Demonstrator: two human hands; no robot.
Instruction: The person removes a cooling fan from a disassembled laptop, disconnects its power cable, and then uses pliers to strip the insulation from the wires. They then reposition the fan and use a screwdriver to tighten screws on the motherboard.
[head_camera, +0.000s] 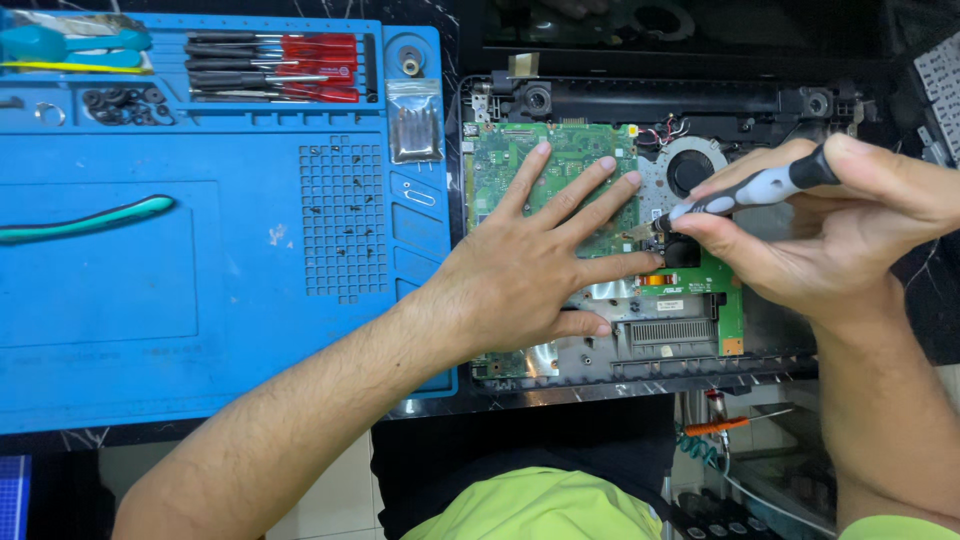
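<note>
An opened laptop base (800, 100) lies on the dark counter, its green circuit board (500, 150) and round cooling fan (690, 165) exposed. My left hand (540, 260) lies flat on the board with its fingers spread. My right hand (820, 230) grips a grey and black screwdriver (750, 188). The screwdriver's tip points down at the board just left of the fan, close to my left fingertips.
A blue work mat (230, 300) covers the left of the counter. It carries a row of red-handled screwdrivers (290, 68), a teal pry tool (85, 222), small black rings (125, 103), loose screws (345, 215) on a dotted grid and a small clear bag (415, 125). An orange-handled tool (715, 427) lies below the counter edge.
</note>
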